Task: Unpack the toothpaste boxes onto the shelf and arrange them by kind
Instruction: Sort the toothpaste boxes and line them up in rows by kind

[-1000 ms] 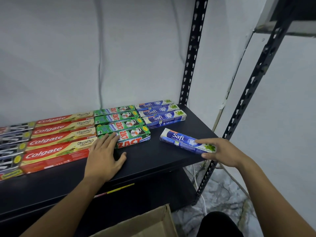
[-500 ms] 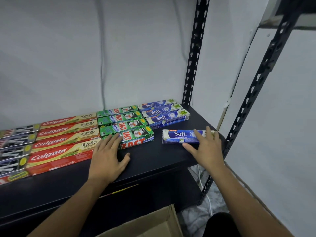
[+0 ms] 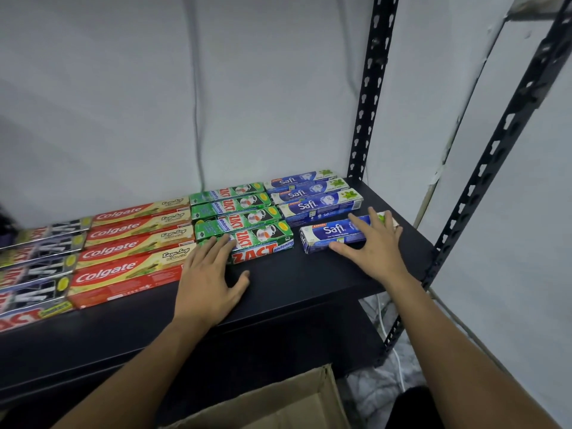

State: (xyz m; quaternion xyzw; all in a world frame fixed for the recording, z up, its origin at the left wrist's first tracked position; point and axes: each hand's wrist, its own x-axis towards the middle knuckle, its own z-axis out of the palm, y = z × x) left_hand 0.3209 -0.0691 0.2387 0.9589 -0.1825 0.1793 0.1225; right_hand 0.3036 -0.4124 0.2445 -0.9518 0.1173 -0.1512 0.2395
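We have turned the Safi box [image 3: 328, 235] square and slid it up beside the Safi row [image 3: 312, 196], our right hand [image 3: 374, 246] now flat on it.

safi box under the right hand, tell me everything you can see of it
The front Safi box is a long, slim carton, looks like glossy cardboard, blue with white Safi lettering. It lies flat on the black shelf, just in front of three more Safi boxes. The right hand rests straight fingers on its right half.

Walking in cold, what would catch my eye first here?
Bright rows of toothpaste on the black shelf: red Colgate boxes left, green Zact boxes middle, blue Safi boxes right. The right hand lies flat on the nearest Safi box; the left hand touches the nearest Zact box.
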